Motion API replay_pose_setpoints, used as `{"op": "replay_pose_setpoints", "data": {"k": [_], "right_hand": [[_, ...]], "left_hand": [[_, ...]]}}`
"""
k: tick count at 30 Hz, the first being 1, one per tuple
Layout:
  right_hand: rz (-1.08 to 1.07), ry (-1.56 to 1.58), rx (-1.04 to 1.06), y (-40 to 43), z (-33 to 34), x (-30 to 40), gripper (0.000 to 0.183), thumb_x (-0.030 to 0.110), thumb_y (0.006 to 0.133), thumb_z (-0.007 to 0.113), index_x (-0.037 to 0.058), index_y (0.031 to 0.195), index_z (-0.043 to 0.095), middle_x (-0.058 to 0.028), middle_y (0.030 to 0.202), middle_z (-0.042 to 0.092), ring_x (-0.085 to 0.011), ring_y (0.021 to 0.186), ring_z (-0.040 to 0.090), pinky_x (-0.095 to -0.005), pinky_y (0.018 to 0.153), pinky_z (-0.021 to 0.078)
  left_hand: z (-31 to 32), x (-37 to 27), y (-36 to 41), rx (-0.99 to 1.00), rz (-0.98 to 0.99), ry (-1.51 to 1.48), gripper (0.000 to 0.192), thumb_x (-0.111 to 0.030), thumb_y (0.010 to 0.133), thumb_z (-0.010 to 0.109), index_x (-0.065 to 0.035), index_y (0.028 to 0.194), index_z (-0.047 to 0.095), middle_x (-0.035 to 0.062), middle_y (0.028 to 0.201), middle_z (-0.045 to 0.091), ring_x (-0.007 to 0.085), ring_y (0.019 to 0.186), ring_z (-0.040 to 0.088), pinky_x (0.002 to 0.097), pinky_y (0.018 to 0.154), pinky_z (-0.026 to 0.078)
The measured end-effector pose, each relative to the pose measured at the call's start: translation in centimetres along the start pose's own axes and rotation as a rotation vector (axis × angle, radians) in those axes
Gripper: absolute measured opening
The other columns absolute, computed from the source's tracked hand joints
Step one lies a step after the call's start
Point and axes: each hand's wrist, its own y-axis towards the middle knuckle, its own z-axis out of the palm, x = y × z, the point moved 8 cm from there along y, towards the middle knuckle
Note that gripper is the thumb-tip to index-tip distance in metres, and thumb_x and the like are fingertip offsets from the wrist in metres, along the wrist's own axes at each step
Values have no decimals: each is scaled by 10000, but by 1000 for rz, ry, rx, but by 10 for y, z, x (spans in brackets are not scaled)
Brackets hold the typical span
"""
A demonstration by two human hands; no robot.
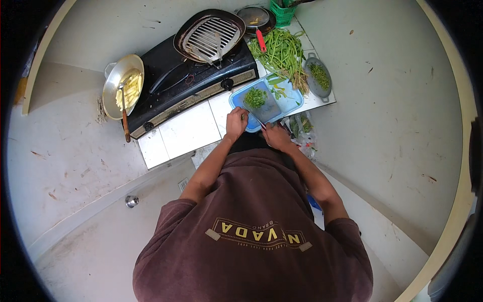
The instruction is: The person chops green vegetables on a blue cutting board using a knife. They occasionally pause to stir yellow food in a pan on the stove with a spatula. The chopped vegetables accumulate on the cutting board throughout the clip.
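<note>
My right hand (278, 136) grips a knife (258, 120) at the near edge of a blue plastic tray (234, 99). The blade slants up and left towards my left hand (237, 122). Pinched in the left fingers is a small piece of green vegetable (243, 117), mostly hidden by them. Chopped greens (255, 98) lie heaped in the tray's left compartment, beyond both hands. Several loose leaves (278, 91) are scattered in the right compartment. A large bundle of long green stems (281, 51) rests behind the tray, its roots (300, 81) hanging over the tray's right corner.
Left of the tray is a black gas stove (162, 75) carrying a grill pan (211, 34). A wok (109, 90) with pale yellow pieces and a wooden-handled spatula (125, 124) stands at its far left. A grey dish (319, 77) holds greens at right; a red-handled strainer (260, 39) lies behind.
</note>
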Motion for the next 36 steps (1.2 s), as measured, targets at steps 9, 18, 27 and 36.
{"op": "replay_pose_setpoints", "data": {"k": [9, 18, 27, 36], "right_hand": [[-2, 6, -81, 18, 6, 4, 385, 321, 1061, 523, -54, 1000, 582, -265, 718, 693, -461, 660, 707, -561, 615, 582], [12, 20, -49, 7, 4, 3, 378, 333, 1066, 520, -32, 991, 584, -266, 746, 703, -469, 698, 713, -579, 660, 585], [38, -20, 42, 18, 5, 8, 401, 344, 1064, 500, -42, 1068, 608, -265, 817, 728, -459, 763, 728, -569, 694, 591], [54, -2, -11, 17, 7, 9, 396, 336, 1065, 498, -43, 1024, 604, -263, 789, 722, -456, 735, 725, -571, 691, 587]], "left_hand": [[-2, 3, 2, -23, 23, -12, 106, -26, 859, 653, -11, 896, 752, 172, 888, 694, 373, 847, 686, 449, 796, 549], [2, 9, 2, 19, 37, 43, 109, 0, 879, 653, -3, 903, 759, 177, 896, 679, 378, 922, 657, 453, 862, 527], [-3, 4, 2, 37, 41, 44, 111, 8, 872, 681, -8, 912, 783, 166, 905, 676, 358, 912, 655, 439, 852, 530], [-5, 4, -4, -4, 89, 47, 127, 8, 899, 662, -15, 924, 784, 163, 910, 693, 352, 914, 674, 433, 851, 542]]}}
